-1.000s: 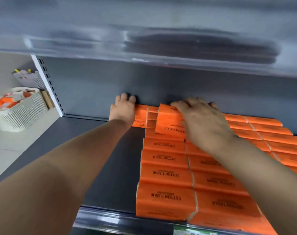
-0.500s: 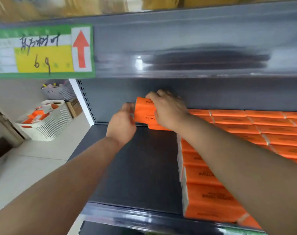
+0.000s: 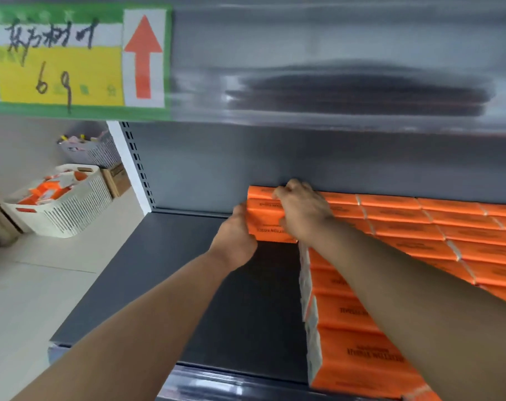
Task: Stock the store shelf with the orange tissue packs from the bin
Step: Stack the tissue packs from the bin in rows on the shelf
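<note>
Since half a second ago my left hand [image 3: 234, 238] has closed onto the end of the new packs [image 3: 267, 224]. Nearest me, the stocked rows [image 3: 361, 328] run back along the shelf [image 3: 217, 299]; their left side is my guide. At the back wall, my left hand touches the new packs' end, gripping or pushing I cannot tell, and my right hand [image 3: 301, 209] curls over their top. I should press them back and rightward evenly, closing gaps. Far left, the bin [image 3: 58, 204] holds more.
</note>
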Demonstrator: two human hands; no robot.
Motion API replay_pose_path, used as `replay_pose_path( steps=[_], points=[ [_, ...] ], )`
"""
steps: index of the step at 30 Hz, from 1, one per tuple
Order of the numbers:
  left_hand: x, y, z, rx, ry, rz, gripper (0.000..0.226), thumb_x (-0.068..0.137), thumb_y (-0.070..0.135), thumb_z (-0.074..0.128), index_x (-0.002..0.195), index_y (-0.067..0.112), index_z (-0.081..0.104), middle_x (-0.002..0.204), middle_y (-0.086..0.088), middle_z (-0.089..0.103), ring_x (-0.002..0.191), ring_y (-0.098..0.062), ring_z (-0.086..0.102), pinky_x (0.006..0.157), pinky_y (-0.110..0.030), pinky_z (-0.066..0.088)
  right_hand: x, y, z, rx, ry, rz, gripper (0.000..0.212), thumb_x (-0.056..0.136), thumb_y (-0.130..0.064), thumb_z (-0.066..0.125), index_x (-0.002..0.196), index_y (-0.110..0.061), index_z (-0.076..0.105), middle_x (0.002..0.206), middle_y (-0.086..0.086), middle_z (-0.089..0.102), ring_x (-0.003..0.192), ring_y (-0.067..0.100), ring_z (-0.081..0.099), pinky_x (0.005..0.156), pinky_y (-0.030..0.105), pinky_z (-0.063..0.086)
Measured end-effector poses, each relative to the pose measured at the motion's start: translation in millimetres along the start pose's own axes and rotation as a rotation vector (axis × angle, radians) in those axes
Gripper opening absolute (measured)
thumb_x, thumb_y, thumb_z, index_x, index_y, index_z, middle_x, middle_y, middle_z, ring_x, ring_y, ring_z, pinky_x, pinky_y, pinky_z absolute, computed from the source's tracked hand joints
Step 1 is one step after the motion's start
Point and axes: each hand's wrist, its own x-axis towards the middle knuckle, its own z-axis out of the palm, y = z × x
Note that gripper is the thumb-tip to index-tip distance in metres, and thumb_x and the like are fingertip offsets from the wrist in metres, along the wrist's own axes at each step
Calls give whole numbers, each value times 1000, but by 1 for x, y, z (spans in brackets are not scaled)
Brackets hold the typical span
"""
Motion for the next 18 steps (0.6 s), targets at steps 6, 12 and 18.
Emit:
replay_pose_path(
  steps=[6,12,18],
  points=[
    [-8,6,2,-44,18,-51,43,86,6,50,126,20,39,109,0,61,102,-22,60,82,-34,47,-20,5,-14,27,16,-18,47,86,-14,60,131,-21,49,127,5,45,123,24,42,100,37,39],
    [-56,28,-8,32,110,-115,59,88,7,52,142,10,29,140,-12,45,126,-29,47,90,-30,40,-73,3,-36,23,8,3,46,84,-13,61,128,-21,51,129,5,45,124,25,42,100,40,40],
    [-141,51,-22,191,67,66,53,85,-1,49,136,9,40,136,-10,51,126,-28,48,97,-31,39,-157,-12,-62,22,36,22,39,87,-13,55,125,-21,52,124,5,48,122,26,43,95,39,39]
  ],
)
